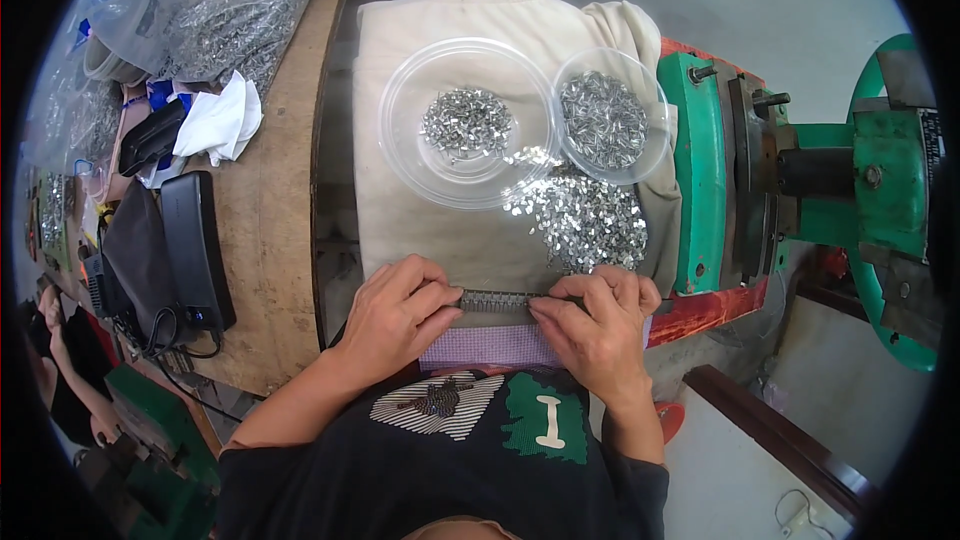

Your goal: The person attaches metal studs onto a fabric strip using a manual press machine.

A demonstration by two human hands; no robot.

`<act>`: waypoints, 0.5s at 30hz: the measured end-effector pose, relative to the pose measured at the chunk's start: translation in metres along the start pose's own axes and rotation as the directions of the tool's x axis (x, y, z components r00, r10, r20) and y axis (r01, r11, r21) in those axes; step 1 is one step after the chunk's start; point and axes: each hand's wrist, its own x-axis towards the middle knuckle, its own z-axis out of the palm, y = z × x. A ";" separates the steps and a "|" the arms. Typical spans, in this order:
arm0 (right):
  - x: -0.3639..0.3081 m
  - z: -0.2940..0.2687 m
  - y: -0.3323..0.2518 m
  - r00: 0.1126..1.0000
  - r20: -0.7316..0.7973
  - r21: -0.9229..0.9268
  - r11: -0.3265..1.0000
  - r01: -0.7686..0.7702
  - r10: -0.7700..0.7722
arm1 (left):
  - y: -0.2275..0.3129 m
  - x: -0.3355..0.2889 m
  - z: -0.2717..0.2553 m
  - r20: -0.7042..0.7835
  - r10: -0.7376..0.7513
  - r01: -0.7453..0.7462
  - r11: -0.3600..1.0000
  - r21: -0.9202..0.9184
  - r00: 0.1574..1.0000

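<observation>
Between my two hands lies a narrow dark metal strip with a row of small slots or teeth (497,301), level near the front edge of the cloth. My left hand (402,308) pinches its left end between thumb and fingers. At the other end, my right hand (597,318) grips it the same way. Beyond the right hand is a loose pile of small shiny metal pieces (590,220) on the beige cloth (440,240). A large clear plastic bowl (400,155) holds more such flat pieces. In a smaller clear bowl (655,145) are thin silvery metal parts.
A green machine press (700,190) with a handwheel (870,280) stands at the right. On the wooden table (270,270) at left are a black box-shaped device (197,250), white tissue (225,120) and a plastic bag of metal parts (245,25). Another person's arm (80,370) shows lower left.
</observation>
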 end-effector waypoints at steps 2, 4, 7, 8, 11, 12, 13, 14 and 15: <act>-0.002 -0.003 0.001 1.000 -0.006 0.004 1.000 -0.015 0.015 | 0.000 0.001 0.000 0.002 0.001 -0.001 1.000 0.001 1.000; -0.006 -0.007 0.002 0.999 -0.015 0.009 0.999 -0.031 0.031 | 0.000 0.000 0.001 0.005 0.002 -0.002 1.000 0.004 1.000; -0.016 -0.015 0.007 0.997 -0.048 -0.007 0.998 -0.060 0.060 | -0.001 0.001 0.001 0.009 0.013 -0.013 1.000 -0.002 1.000; -0.025 -0.020 0.009 0.988 -0.025 0.105 0.983 -0.148 0.152 | -0.001 0.001 0.000 0.009 0.013 -0.013 1.000 0.001 1.000; -0.062 -0.042 0.018 0.948 0.204 0.278 0.914 -0.296 0.245 | -0.001 -0.002 0.001 0.007 -0.012 0.013 1.000 -0.010 1.000; -0.076 -0.051 0.019 0.891 0.400 0.327 0.874 -0.360 0.217 | -0.002 -0.004 0.001 -0.003 -0.047 0.047 0.999 -0.027 0.999; -0.093 -0.061 0.021 0.771 0.606 0.280 0.854 -0.438 0.197 | -0.001 -0.003 0.002 0.009 -0.034 0.034 0.999 -0.029 0.999; -0.108 -0.070 0.021 0.602 0.783 0.218 0.838 -0.500 0.156 | -0.002 -0.004 0.002 0.005 -0.046 0.046 0.999 -0.025 0.999; -0.128 -0.069 0.020 0.428 0.899 0.172 0.825 -0.539 0.092 | -0.003 -0.005 0.003 -0.001 -0.060 0.060 0.998 -0.021 0.998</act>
